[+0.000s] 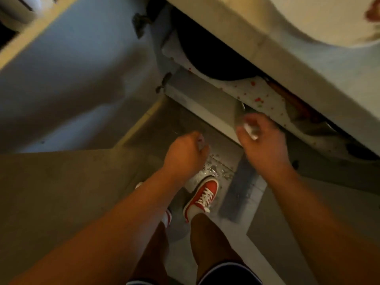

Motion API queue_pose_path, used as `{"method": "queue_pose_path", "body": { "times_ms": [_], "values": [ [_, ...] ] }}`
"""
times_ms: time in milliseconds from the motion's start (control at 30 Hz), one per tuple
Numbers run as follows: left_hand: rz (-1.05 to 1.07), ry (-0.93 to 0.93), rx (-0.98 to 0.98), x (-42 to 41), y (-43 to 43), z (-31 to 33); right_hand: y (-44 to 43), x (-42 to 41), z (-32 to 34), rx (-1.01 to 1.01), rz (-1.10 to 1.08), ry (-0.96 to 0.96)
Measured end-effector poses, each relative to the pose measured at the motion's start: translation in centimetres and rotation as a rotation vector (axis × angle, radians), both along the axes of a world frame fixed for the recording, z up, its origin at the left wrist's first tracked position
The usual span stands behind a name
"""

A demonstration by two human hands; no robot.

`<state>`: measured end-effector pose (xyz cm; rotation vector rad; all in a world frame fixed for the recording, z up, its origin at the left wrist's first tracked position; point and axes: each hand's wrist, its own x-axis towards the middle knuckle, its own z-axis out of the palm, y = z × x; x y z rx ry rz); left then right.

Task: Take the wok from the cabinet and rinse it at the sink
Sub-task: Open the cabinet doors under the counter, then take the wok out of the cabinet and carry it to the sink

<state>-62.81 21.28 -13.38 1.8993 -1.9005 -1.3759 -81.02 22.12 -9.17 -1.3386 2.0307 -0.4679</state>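
Wok (207,58) sits dark inside open cabinet (222,87), under tabletop (287,64). Both hands below cabinet front: left hand (185,153) fisted, empty; right hand (265,140) loosely curled, blurred, can't tell if holding anything.

Whole frame motion-blurred. Round black wok (213,58) in open cabinet mostly hidden under pale counter (298,56) edge. Small pale object at right hand (265,138) fingertips too blurred to identify. Left red sneaker (141,185) hidden behind forearm.
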Motion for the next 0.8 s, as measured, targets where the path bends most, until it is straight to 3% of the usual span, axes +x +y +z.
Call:
{"method": "queue_pose_path", "body": {
  "times_ms": [100, 167, 300, 467, 667, 800],
  "values": [
    [0.051, 0.098, 0.11, -4.2, -1.9, -1.0, -0.9, -4.3, -0.3, -0.025, 0.12, 0.368],
    [0.079, 0.132, 0.143, -6.6, -3.1, -1.6, -2.2, -6.3, -0.8, 0.114, 0.104, 0.47],
    [0.134, 0.173, 0.188, -10.8, -5.3, -3.0, -4.3, -9.1, -1.4, 0.424, 0.013, 0.337],
    [0.293, 0.306, 0.318, -14.5, -6.6, -3.8, -4.3, -9.5, -1.6, 0.465, 0.091, 0.268],
    [0.351, 0.352, 0.421, -16.1, -7.0, -4.0, -3.9, -11.0, -2.3, 0.468, 0.007, 0.24],
    [0.383, 0.41, 0.472, -16.6, -7.0, -3.5, -2.6, -10.6, -2.8, 0.396, 0.061, 0.333]
  ]
}}
